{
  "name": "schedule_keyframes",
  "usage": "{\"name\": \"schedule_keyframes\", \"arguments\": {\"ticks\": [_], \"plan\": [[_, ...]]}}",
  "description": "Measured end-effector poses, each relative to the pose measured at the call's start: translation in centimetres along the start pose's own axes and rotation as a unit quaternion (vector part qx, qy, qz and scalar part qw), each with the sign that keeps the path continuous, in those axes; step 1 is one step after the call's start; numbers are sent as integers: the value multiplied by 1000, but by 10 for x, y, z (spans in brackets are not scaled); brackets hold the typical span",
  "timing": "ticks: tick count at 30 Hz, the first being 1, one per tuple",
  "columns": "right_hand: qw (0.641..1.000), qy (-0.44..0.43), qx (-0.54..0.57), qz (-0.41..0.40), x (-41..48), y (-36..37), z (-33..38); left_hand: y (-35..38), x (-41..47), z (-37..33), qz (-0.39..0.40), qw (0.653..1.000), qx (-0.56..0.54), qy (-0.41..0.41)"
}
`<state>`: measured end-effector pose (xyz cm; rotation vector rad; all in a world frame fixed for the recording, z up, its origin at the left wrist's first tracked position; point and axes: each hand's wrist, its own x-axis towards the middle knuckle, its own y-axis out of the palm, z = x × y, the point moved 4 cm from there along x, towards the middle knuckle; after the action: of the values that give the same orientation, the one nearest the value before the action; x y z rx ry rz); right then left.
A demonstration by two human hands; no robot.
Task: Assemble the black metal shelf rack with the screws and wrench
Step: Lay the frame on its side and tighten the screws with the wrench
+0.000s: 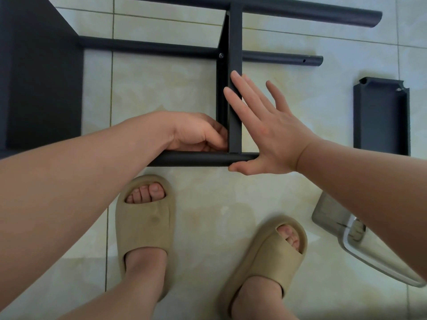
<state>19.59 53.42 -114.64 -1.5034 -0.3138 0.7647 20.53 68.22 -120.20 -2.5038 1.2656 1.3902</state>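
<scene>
A black shelf panel (235, 42) stands on edge in the middle of the floor, crossing black round poles. The nearest pole (191, 158) runs left to right just below my hands. A second pole (147, 46) carries a screw (221, 55) at the panel joint, and a third pole (300, 12) lies at the top. My left hand (196, 132) is curled against the panel's left side where it meets the nearest pole; what its fingers hold is hidden. My right hand (265, 128) lies flat with fingers spread against the panel's right face, thumb under the pole's end.
Another black shelf panel (381, 116) lies flat at the right. A large dark panel (41, 77) fills the left side. A clear plastic tray (360, 245) sits at the lower right, partly under my right forearm. My feet in tan slides (145, 227) stand on the pale tiles.
</scene>
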Motion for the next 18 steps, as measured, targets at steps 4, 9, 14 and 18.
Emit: {"name": "schedule_keyframes", "arguments": {"ticks": [4, 9, 14, 18], "plan": [[1000, -1, 2, -1, 0, 0, 0, 0, 0, -2, -9, 1000, -6, 2], [1000, -1, 6, 1, 0, 0, 1, 1, -1, -5, -14, 1000, -4, 7], [1000, -2, 2, 0, 0, -1, 1, 3, -2, -6, -2, 1000, -16, 16], [1000, -1, 0, -2, 0, -1, 1, 4, -2, -6, 1, 999, -25, 19]]}}
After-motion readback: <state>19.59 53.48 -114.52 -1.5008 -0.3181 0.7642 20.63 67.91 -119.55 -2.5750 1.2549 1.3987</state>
